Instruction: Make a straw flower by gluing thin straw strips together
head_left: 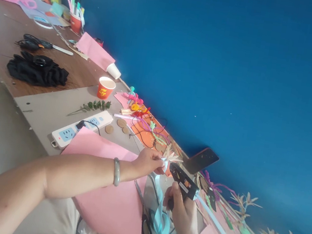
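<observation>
My left hand (149, 162), a pale bangle (117, 171) on its wrist, pinches a small white and tan paper flower piece (169, 158) at the fingertips. My right hand (181, 210) is wrapped round a black hot glue gun (183, 181), its nozzle pointing at that piece and almost touching it. A clear glue stick (215, 227) sticks out behind the gun. Under my hands lie a pink paper sheet (111, 200), light blue ribbon (160, 215) and black-handled scissors (145, 219).
A white power strip (81, 127) has a plug in it, with a green sprig (96, 105), a red paper cup (106, 87), round wooden discs (121, 123) and orange paper with pipe cleaners (144, 133) beyond. A dark phone (200, 159) leans by the blue wall. Black cloth (36, 70) lies far left.
</observation>
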A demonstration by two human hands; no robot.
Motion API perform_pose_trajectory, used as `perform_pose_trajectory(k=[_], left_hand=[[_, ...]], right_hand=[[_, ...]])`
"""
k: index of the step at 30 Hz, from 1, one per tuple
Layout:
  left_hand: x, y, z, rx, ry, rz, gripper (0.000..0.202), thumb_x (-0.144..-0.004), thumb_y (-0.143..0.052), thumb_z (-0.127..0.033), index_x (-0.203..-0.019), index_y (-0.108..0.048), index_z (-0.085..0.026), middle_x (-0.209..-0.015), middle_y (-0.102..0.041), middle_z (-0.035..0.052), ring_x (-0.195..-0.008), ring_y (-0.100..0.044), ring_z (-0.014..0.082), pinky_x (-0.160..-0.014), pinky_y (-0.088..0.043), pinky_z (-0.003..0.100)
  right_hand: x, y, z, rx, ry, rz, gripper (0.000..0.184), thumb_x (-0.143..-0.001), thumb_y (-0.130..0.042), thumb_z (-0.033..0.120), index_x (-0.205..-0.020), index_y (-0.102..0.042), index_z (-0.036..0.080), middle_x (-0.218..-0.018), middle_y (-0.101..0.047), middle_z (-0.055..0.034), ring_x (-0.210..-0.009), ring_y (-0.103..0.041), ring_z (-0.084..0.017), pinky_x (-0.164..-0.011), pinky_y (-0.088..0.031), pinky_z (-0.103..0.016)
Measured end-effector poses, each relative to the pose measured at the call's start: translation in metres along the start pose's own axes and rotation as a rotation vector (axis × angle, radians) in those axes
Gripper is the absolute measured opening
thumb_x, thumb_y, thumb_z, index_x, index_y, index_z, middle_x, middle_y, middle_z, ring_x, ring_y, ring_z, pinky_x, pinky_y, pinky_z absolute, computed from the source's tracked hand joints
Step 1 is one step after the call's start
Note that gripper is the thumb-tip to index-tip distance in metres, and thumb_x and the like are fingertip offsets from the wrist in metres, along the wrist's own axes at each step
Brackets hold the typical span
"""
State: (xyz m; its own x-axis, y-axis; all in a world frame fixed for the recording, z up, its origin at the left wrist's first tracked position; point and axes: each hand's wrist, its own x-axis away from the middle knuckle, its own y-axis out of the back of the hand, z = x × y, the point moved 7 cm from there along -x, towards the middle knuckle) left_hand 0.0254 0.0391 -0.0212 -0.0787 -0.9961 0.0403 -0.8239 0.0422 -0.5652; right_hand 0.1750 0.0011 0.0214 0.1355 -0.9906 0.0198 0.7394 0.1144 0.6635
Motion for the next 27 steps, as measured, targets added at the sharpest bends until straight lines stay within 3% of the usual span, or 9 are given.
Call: perform_pose_trajectory(k=[15,27], left_hand=[[0.0007,-0.0009,-0.0019,-0.001,0.013,0.017,0.015,-0.07,-0.067,-0.024,-0.064,-0.063,-0.01,-0.058,-0.064,0.0037,-0.057,-0.065,0.0144,-0.063,-0.054,0.029],[-0.0002,-0.0016,-0.0018,-0.01,0.0,0.016,0.018,-0.069,-0.069,-0.027,-0.063,-0.064,-0.01,-0.056,-0.063,0.003,-0.055,-0.064,0.0141,-0.062,-0.053,0.029]], right_hand=[[0.0006,0.0003,0.0009,0.043,0.001,-0.055,0.057,-0.086,-0.04,0.065,-0.055,-0.053,0.018,-0.042,-0.057,-0.0033,-0.036,-0.047,-0.012,-0.039,-0.038,-0.023],[0.0043,-0.0012,0.0038,0.032,-0.018,-0.028,0.055,-0.086,-0.039,0.065,-0.061,-0.053,0.018,-0.044,-0.056,-0.002,-0.037,-0.045,-0.012,-0.04,-0.036,-0.024]])
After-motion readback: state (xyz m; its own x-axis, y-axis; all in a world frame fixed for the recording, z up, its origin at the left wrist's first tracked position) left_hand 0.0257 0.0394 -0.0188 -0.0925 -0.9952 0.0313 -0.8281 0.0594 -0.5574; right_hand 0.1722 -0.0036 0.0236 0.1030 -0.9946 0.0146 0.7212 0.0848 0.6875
